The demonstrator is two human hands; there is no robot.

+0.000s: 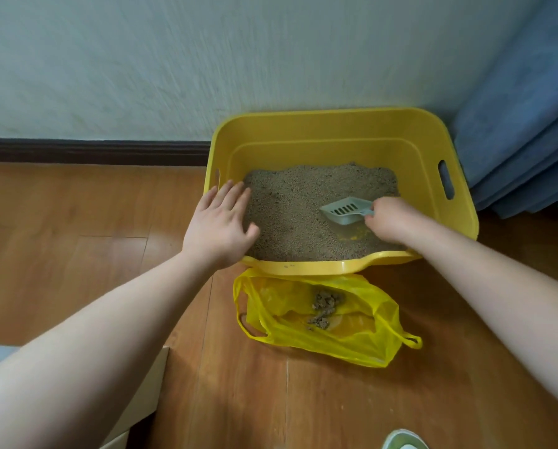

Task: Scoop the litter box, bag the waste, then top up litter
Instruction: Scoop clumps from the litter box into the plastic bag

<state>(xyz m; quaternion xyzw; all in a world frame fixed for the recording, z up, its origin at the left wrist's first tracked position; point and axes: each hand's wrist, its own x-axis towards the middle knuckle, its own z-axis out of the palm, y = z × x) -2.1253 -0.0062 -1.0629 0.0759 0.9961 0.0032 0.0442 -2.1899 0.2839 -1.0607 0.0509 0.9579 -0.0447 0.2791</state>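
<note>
- The right hand (388, 218) grips the handle of the grey slotted scoop (344, 210), fingers curled round it. The scoop's blade sits low in the litter (300, 205) toward the near right corner of the yellow litter box (336, 128), where a patch of bare yellow floor shows through.
- The left hand (221, 222) rests flat over the box's left rim, fingers straight and slightly spread, holding nothing — it looks to be steadying the box.
- The yellow plastic bag (362, 325) lies slumped on the wooden floor (77, 205), its mouth tucked against the box's near edge, a few clumps (324, 307) already inside.
- Risk: the bag's mouth is limp and nothing props it open, so a loaded scoop lifted over the near rim could tip clumps onto the floor — likelier if the scoop is tilted early.
- Risk: digging hard against the thin layer by the near right corner could flick grains over the low front lip.
- Risk: if the left hand lifts off, a firm scrape may shift the box along the floor and drag the bag's edge under it.
</note>
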